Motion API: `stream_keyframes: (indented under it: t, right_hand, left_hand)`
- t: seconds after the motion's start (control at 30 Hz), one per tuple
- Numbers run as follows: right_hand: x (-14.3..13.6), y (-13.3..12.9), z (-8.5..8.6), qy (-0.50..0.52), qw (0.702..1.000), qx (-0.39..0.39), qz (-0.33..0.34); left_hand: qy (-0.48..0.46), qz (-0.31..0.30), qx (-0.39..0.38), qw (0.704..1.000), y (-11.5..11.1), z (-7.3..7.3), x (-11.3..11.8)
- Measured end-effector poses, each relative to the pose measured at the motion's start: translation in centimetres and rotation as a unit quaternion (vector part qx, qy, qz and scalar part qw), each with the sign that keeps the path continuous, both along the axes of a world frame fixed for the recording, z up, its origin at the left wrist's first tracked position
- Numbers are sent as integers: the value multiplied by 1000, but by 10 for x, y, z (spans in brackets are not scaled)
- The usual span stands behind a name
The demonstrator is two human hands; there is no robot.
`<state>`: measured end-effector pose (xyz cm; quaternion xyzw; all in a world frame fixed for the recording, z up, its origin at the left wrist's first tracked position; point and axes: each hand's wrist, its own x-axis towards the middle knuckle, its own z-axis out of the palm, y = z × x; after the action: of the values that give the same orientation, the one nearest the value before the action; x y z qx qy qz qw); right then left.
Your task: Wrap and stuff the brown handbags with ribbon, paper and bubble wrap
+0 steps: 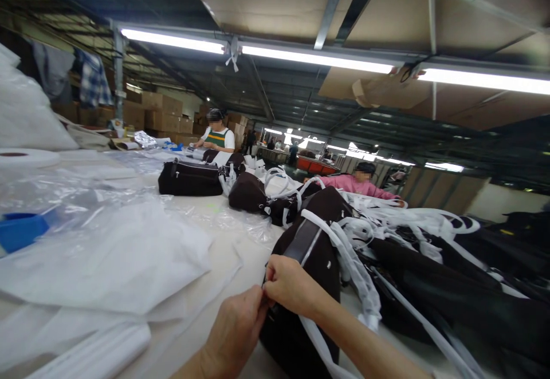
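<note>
A black bag [320,259] with a silvery zip and white-wrapped straps stands on the pale table [223,253], in front of me. My left hand [240,322] is closed at the bag's left edge, its fingertips pinching something too small to make out. Right beside it, my right hand [286,281] is also closed, thumb and fingers pressed together against the same edge. The fingertips of both hands nearly touch. What lies between them is hidden. A white wrapped strap [354,270] hangs down the bag's right side.
More black bags [191,177] lie farther back, and black material [455,287] with white straps is heaped at right. White sheets [141,253], clear plastic and a blue object [21,230] cover the left side. Two people [221,138] are beyond the table.
</note>
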<state>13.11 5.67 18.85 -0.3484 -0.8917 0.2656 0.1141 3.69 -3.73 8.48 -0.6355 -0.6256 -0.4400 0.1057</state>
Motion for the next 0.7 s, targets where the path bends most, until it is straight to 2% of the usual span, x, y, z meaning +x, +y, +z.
stream_keyframes:
  t: [0.17, 0.37, 0.47, 0.6, 0.7]
  right_hand:
    - [-2, 1, -6, -5, 1000, -8, -1]
    - [-3, 2, -17, -4, 999, -40, -7]
    - [-4, 4, -19, -6, 998, -64, -11]
    - [-5, 2, -15, -1, 996, -89, -16]
    - [-3, -1, -7, 9, 993, -116, -14]
  left_hand:
    - [-12, -11, 0, 1000, 0, 3, 0]
    - [-116, 0, -64, 991, 0, 2, -1]
    - [-147, -18, -90, 985, 0, 4, -2]
    - [-168, -33, -115, 979, -1, 15, -2]
    - [-227, -52, -135, 963, -3, 27, -1]
